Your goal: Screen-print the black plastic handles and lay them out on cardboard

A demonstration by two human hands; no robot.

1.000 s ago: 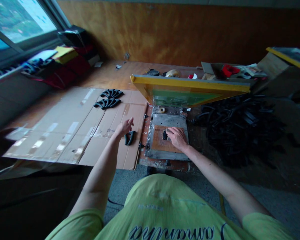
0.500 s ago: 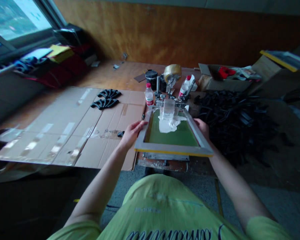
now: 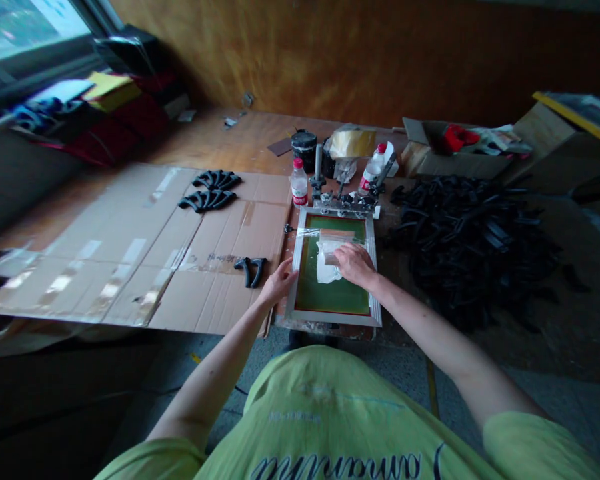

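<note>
A screen printing frame (image 3: 294, 293) lies low in front of me, its green mesh smeared with white ink (image 3: 329, 272). My right hand (image 3: 355, 263) is closed on a squeegee (image 3: 337, 237) standing in that ink; clear film or tape covers part of the squeegee. At the frame's left edge my left hand (image 3: 280, 281) grips the rim with its fingertips. Two black curved pieces (image 3: 251, 271) lie on the cardboard just left of that hand. The frame's far end meets a metal hinge clamp (image 3: 347, 204).
Flattened cardboard (image 3: 130, 233) covers the left of the table, bearing rows of black curved pieces (image 3: 208, 200). A large heap of black pieces (image 3: 475, 247) is at right. Behind the clamp stand two red-capped bottles (image 3: 299, 183), a dark tub (image 3: 304, 150) and a tape roll (image 3: 353, 143).
The frame has come down from its raised tilt to lie flat. My right hand has left its right edge and taken hold of the squeegee. The two black pieces beside my left hand now show fully.
</note>
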